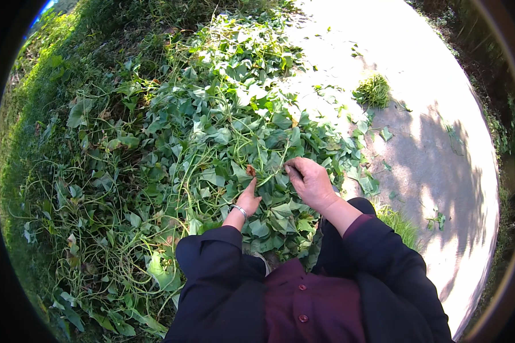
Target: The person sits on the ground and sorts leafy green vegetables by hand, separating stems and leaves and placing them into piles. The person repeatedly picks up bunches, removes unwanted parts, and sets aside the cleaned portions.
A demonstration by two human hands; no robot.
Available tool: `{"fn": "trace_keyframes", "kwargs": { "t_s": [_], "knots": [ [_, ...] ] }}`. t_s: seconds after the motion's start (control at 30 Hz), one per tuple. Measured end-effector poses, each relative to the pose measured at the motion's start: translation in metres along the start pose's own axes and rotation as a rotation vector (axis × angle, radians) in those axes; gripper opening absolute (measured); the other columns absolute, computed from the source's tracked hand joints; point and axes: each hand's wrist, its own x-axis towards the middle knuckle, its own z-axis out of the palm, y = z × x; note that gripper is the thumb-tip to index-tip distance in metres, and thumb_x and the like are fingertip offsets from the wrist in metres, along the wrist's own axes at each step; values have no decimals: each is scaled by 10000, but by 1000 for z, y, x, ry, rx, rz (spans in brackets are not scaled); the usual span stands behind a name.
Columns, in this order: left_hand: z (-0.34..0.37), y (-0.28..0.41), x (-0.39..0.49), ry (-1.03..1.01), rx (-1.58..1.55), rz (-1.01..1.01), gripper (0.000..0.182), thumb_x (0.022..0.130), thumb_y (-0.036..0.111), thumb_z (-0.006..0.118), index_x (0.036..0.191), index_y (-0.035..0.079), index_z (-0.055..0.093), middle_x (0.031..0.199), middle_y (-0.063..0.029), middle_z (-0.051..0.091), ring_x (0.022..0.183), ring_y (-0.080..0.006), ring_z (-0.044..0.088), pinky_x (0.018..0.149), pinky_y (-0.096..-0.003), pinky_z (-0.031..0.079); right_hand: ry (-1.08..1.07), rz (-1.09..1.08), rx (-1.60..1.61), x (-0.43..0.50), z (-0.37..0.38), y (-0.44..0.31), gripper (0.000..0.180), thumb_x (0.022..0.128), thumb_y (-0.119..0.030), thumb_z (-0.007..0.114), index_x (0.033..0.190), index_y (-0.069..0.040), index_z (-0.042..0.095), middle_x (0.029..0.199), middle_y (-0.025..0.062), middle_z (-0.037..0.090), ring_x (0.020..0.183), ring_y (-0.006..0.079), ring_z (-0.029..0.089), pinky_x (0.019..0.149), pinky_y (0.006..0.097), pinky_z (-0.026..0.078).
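Before me lies a heap of leafy green vines (223,137), which look like sweet potato vines. My right hand (312,182) is over the near part of the heap, thumb and forefinger pinched on a thin pale green vine stem (269,176). To its left, my left hand (248,202) reaches in among the leaves, forefinger stretched out and thumb apart from it. A curled, dry brown leaf (250,170) is right at that fingertip. The other left fingers are hidden, so whether they hold anything does not show. A silver bracelet (240,210) circles the left wrist.
A bundle of cut green stems (374,91) rests on the sunlit concrete path (416,171) at right, with loose leaves (437,219) scattered about. Tangled vines (111,253) spread leftward. A grass tuft (395,223) grows beside my right knee.
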Motion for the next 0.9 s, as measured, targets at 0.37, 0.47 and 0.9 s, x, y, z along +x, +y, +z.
{"fn": "trace_keyframes", "kwargs": {
  "t_s": [0.37, 0.47, 0.9],
  "knots": [
    [-72, 39, -5, 391, -554, 23, 138, 841, 136, 611, 936, 41, 635, 719, -25, 553, 514, -107, 515, 478, -237, 443, 204, -24, -25, 16, 9, 16, 83, 819, -124, 578, 840, -44, 583, 780, 132, 600, 726, 309, 590, 643, 356, 478],
    [-131, 69, -38, 516, -812, 60, 174, 897, 125, 539, 1031, 44, 616, 735, 16, 534, 482, -34, 456, 426, -191, 426, 231, -11, -40, 20, 7, 18, 108, 822, -149, 577, 847, -44, 583, 779, 135, 603, 736, 314, 592, 650, 363, 479],
    [-139, 139, -163, 608, -655, 320, 135, 894, 95, 546, 983, 24, 618, 756, 25, 554, 567, -9, 440, 460, -156, 363, -102, 211, 279, -14, 20, 17, 288, 867, -286, 569, 953, -13, 603, 798, 101, 625, 696, 187, 584, 659, 301, 461]
  ]
}}
